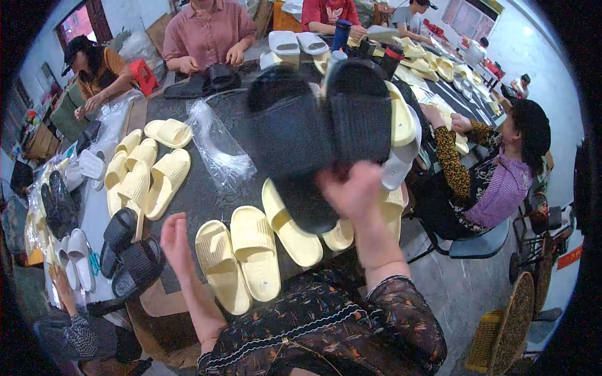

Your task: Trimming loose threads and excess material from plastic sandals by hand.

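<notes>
My right hand (pixel 354 188) grips a pair of black slide slippers (pixel 360 122) near their lower ends and holds them up over the table, slightly blurred. My left hand (pixel 174 235) is raised edge-on, empty, its fingers pointing up. It is near a pair of pale yellow slippers (pixel 254 250) at the table's front edge. Another yellow slipper (pixel 291 216) lies partly under the raised black pair. To the left of my left hand rest black slippers (pixel 135 266) and a group of yellow slippers (pixel 135 182).
Clear plastic bags (pixel 216 144) lie on the dark table (pixel 188 197). Across it, a person in a pink shirt (pixel 210 31) handles black slippers. On the right, a person in a purple vest (pixel 501 182) sits on a chair (pixel 480 244). White slippers (pixel 78 257) lie at left.
</notes>
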### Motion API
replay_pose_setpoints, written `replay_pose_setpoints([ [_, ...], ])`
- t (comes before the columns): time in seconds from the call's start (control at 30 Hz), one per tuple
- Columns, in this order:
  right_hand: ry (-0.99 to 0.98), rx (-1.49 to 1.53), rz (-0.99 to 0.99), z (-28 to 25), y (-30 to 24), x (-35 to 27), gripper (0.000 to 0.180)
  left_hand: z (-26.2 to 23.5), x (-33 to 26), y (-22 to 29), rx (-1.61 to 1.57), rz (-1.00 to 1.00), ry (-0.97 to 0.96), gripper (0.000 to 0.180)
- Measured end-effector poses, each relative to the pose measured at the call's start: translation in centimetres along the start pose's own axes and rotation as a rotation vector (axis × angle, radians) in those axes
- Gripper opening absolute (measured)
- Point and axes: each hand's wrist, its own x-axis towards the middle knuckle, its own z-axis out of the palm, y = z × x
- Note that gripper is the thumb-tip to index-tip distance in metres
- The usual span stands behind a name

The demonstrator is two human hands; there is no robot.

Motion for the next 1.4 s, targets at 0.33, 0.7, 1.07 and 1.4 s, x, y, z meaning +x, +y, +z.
replay_pose_setpoints([
  [0.33, -0.177, -0.351, 0.534, -5.0, 21.6, 16.5, 0.066, 1.9, -2.0, -3.0, -0.002, -0.165, -0.114, 0.011],
  [0.7, -0.347, -0.259, 0.599, -7.3, 21.5, 17.1, 0.079, 1.9, -2.3, -3.7, 0.078, -0.16, -0.102, 0.01],
  [1.07, 0.135, -0.197, 0.26, -6.0, 8.3, 9.0, 0.036, 1.5, -2.7, -3.6, 0.18, -0.149, -0.132, 0.013],
  [1.4, -0.484, 0.611, 0.11, 5.1, -4.0, -2.7, 0.022, 2.1, -2.0, -3.8, 0.178, -0.166, -0.139, 0.017],
])
